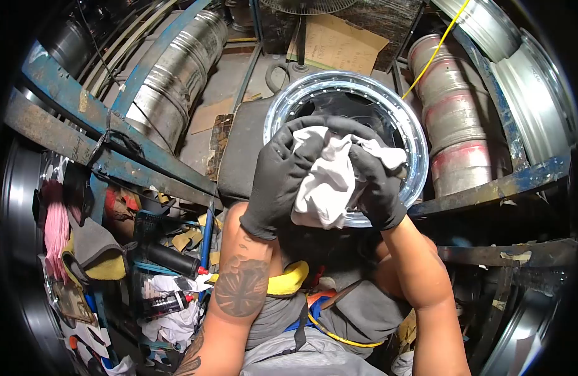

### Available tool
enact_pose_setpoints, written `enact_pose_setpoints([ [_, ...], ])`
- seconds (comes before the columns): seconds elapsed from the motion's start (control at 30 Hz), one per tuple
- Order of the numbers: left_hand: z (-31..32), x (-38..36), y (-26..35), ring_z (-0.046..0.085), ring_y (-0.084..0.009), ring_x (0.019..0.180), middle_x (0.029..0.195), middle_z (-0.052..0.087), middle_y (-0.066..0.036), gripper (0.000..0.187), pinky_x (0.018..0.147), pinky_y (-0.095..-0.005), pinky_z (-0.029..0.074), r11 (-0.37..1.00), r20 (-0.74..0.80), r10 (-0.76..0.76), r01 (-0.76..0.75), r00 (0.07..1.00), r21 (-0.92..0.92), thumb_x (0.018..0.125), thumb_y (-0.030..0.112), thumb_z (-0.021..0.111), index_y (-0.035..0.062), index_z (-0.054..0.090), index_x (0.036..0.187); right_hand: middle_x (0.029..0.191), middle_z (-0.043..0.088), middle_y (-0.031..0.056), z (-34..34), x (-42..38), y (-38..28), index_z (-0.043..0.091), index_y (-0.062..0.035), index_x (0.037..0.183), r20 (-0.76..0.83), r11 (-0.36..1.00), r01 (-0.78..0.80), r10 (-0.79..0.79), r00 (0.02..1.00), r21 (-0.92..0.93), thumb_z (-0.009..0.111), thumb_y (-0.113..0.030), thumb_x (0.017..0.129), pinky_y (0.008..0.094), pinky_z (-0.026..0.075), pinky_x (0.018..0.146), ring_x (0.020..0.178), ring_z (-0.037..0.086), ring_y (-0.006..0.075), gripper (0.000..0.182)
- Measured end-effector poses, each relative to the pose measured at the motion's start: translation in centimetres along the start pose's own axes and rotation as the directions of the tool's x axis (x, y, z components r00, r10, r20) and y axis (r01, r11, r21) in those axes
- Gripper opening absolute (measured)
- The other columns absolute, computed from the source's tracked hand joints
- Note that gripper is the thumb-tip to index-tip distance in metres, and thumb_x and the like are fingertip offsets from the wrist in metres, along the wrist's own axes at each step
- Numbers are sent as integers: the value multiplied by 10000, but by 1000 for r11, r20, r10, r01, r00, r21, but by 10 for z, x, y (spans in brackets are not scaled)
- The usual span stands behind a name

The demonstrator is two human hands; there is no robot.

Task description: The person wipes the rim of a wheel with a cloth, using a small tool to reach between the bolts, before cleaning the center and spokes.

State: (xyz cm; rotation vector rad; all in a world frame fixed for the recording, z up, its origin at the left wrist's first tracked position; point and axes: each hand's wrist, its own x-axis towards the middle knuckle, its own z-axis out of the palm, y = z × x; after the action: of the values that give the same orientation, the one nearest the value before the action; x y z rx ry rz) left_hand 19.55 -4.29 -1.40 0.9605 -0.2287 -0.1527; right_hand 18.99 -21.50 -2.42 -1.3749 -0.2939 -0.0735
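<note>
A crumpled white cloth (326, 188) hangs between my two hands, over a wheel rim. My left hand (273, 178), in a black glove, grips the cloth along its left side. In a matching glove, my right hand (380, 188) pinches its upper right part, with one corner sticking out past the fingers. Beneath both hands is the shiny chrome wheel rim (417, 144), with small bolts around its inner ring and a dark centre. The cloth and gloves cover the near part of the rim.
A dark padded seat (242, 156) stands beside the rim. Blue metal racks (157, 156) flank me, with metal barrels (176, 81) and more rims (527, 94) behind. On the left are bottles (173, 260) and rags (176, 319). Cardboard (342, 47) lies beyond a fan (301, 6).
</note>
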Motion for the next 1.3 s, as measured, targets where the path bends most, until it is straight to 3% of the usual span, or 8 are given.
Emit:
enact_pose_setpoints([
  [0.3,-6,2,-14,674,-136,1016,1125,717,-56,347,871,-288,553,983,-29,-125,128,992,133,967,199,739,-11,661,1231,1064,642,16,-65,-27,24,626,-46,1181,37,962,-185,182,983,199,638,-78,985,244,531,805,942,625,95,199],
  [0.5,22,-6,-14,677,-124,844,972,738,-72,337,747,-298,555,650,-162,128,41,978,759,945,253,747,-36,697,1110,1045,647,4,-32,-13,-6,642,-70,1105,-83,952,-260,276,958,164,711,-47,927,280,514,859,973,601,115,192],
  [0.63,42,-31,-12,613,-85,811,926,693,-6,290,727,-271,512,965,-201,129,-77,971,250,1039,263,625,-10,658,1131,1278,626,63,-63,-30,-2,555,2,1325,169,970,-140,175,970,-201,568,-44,1004,283,483,993,1153,597,141,324],
  [0.73,19,-47,-23,583,-83,830,928,671,-16,238,768,-250,492,906,-247,160,-43,956,420,1064,196,571,-23,657,1097,1468,581,104,-67,-29,-9,461,59,1499,326,933,-116,233,916,-341,470,-46,1051,287,446,1107,1307,571,151,460],
  [0.87,19,-41,-31,545,-91,827,885,632,-4,245,748,-276,469,793,-248,291,-88,924,602,1060,199,574,-17,652,975,984,660,7,-43,-15,-38,701,-9,1099,211,998,-69,65,975,9,661,-166,991,252,508,814,902,592,71,195],
  [0.97,-1,-45,-38,583,-146,898,975,641,-48,199,808,-307,488,895,-280,-22,144,960,422,1014,166,633,-26,653,1060,947,654,1,-45,-16,-29,701,-13,1032,253,976,-187,155,955,109,673,-171,987,242,501,789,871,582,60,166],
  [1.07,-14,-42,-58,564,-144,903,1007,599,-59,178,810,-301,482,375,104,396,-264,912,889,1022,155,614,-19,607,1059,994,654,-2,-47,-17,-29,691,-33,1134,304,966,-252,222,926,60,663,-188,1005,224,488,817,917,581,49,204],
  [1.3,16,-35,-49,626,-122,892,981,686,-66,239,799,-271,508,959,-264,41,36,964,282,1067,188,575,-38,645,1096,1073,677,15,-45,-17,-5,685,-45,1189,196,873,-345,292,936,346,655,-230,1039,247,508,873,1009,614,75,240],
])
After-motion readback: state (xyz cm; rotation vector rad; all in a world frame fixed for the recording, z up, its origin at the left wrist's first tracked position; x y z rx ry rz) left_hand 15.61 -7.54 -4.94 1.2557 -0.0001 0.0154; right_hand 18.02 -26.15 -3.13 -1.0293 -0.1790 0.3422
